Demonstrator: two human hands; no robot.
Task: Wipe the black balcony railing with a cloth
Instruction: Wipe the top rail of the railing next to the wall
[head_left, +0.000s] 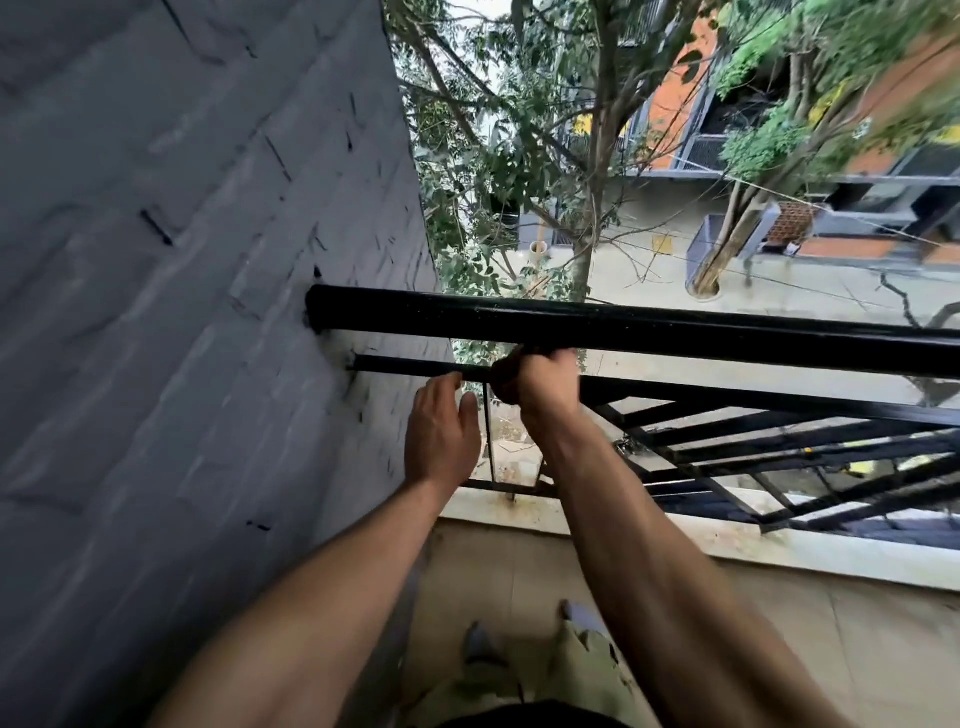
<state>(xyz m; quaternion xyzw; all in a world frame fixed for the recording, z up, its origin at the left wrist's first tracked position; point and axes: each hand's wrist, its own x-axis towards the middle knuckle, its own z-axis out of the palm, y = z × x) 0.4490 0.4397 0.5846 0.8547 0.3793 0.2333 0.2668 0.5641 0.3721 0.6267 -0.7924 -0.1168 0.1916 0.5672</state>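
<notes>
Black balcony railing (675, 332), head view: its thick top rail runs from the grey wall (182, 260), left of both grips, across and off to their right, passing just above the right grip. A thin lower bar (405, 365) runs parallel beneath it and is likewise fixed into the wall.

Right grip (543, 387): fingers curled tight round a dark cloth (503, 384), which is bunched about the lower bar. The knuckles sit against the underside of the top rail. The cloth shows only at the left edge of this grip, most of it hidden inside the fist.

Left grip (441, 431): just left of the right one and slightly below it, holding nothing. Its fingers are nearly straight with their tips at the lower bar, and the thumb is spread towards the cloth. Whether the tips press on the bar cannot be told.

Slanted black bars (779, 434) fill the railing to the right of and below the right grip, standing on a pale stained ledge (498, 512) below both grips. Beyond the grips are trees (561, 156) and a street (779, 280). Well below them are a tiled floor (519, 571) and blurred shoes (480, 642).
</notes>
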